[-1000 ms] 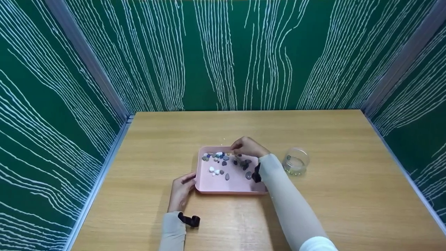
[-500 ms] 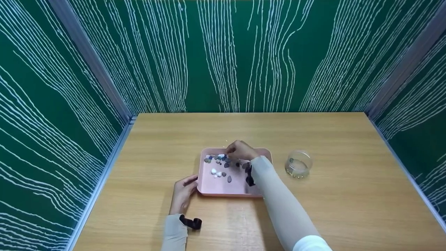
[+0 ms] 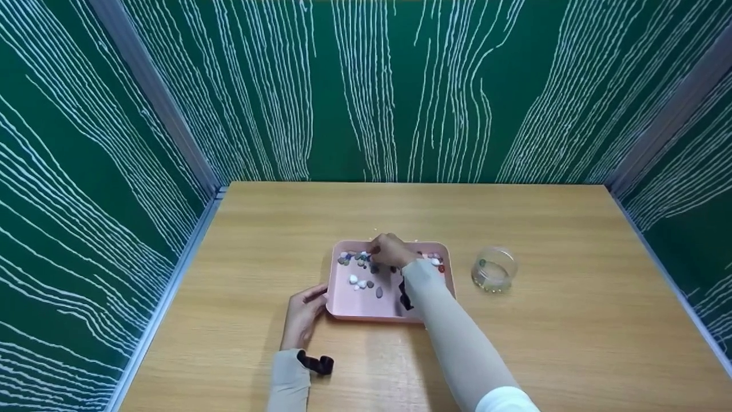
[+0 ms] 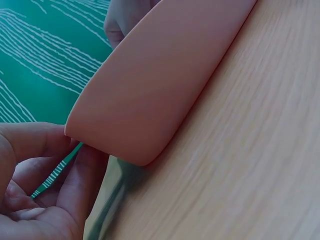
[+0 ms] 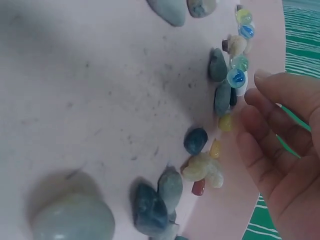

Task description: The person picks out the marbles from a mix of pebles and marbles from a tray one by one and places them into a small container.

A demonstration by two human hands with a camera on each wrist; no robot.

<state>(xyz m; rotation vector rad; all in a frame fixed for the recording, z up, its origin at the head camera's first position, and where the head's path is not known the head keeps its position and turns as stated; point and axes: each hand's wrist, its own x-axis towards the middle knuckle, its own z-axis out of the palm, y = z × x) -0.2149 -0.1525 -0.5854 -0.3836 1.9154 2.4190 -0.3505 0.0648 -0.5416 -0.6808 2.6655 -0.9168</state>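
Note:
A shallow pink tray point(image 3: 343, 306) on the wooden table holds pebbles and marbles. My left hand point(image 3: 303, 315) grips its near-left corner, fingertips at the rim, partly hidden behind the wall in the left wrist view. My right hand point(image 3: 389, 250) is over the tray's far edge. In the right wrist view its thumb and fingers are loosely bent and apart, with nothing between them, beside a blue swirled marble point(image 5: 236, 78) in a row of stones and marbles. White pebbles point(image 3: 354, 279) and a grey oval pebble point(image 3: 379, 292) lie nearer the front.
A clear round container point(image 3: 512, 276) with a few marbles inside stands right of the tray. Tiny pale bits lie on the table point(image 3: 274, 229) behind the tray. Green walls point(image 3: 343, 154) with white lines enclose the table's back and sides.
My right hand has moved left along the tray's far edge, uncovering red and white stones at the right end. My left hand stays at the corner; the view has shifted slightly.

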